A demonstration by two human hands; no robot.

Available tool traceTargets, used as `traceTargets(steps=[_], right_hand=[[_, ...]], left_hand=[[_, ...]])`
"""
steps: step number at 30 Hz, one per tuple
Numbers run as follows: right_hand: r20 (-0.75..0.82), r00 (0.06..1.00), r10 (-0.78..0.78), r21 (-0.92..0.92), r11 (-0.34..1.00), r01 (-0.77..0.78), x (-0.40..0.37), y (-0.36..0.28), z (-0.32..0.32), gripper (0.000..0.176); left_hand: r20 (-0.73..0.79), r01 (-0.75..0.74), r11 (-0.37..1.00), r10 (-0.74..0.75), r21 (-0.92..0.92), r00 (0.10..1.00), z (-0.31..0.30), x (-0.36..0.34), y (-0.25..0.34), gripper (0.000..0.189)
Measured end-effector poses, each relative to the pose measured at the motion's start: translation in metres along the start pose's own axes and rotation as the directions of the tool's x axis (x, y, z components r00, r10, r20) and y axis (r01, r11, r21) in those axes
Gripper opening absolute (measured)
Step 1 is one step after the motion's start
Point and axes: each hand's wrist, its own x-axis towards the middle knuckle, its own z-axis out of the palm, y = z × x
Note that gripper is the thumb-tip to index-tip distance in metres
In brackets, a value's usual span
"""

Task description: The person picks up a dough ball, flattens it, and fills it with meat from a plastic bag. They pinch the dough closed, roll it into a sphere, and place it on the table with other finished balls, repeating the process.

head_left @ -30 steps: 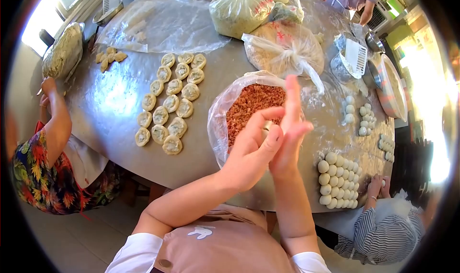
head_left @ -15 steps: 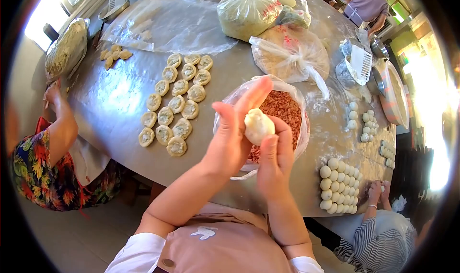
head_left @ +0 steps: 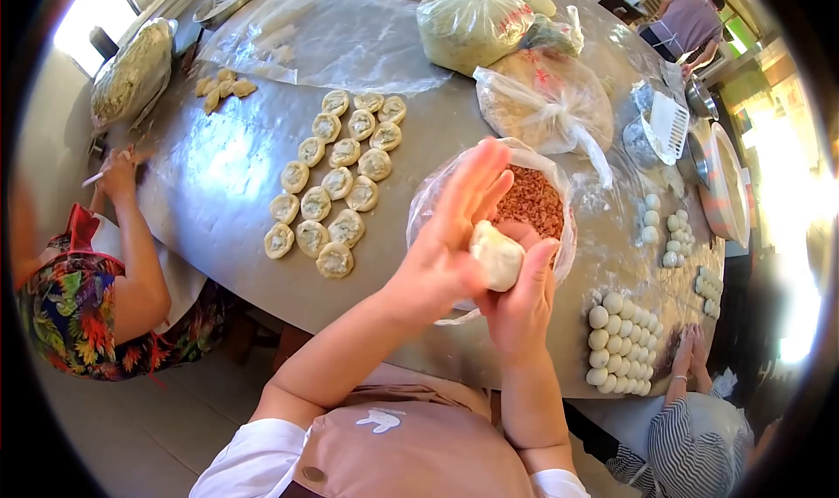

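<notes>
Head view: the dough piece (head_left: pixel 498 258) sits between the two hands, in front of the lower edge of the open bag (head_left: pixel 569 236), with red-brown filling (head_left: pixel 533 203) showing toward 1 o'clock. The right hand (head_left: pixel 520 323) has its fingers clamped on it, thumb along one side, probably to support the soft dough without squashing it. The left hand (head_left: pixel 435 258) is open beside it, fingers extended toward 1 o'clock and slightly apart, its blurred thumb side seemingly against the dough. The piece's narrower end points to about 11 o'clock; its short long axis runs 11 to 5. Filled rounds (head_left: pixel 338 183) lie toward 10 o'clock on the table (head_left: pixel 236 227), likely spaced to limit sticking; plain dough balls (head_left: pixel 615 344) are packed toward 4.
</notes>
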Motion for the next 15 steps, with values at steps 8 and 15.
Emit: traceTargets(steps=[8,15], right_hand=[[-0.03,0.931,-0.364,-0.429,0.846,0.317,0.007,0.015,0.004,0.064],[0.099,0.987,-0.128,-0.203,0.968,0.146,-0.004,0.009,-0.008,0.062]], left_hand=[[0.02,0.089,0.996,-0.089,0.005,0.996,-0.012,0.002,0.002,0.046],[0.256,-0.052,0.986,0.009,0.159,0.967,-0.023,-0.003,-0.011,0.037]])
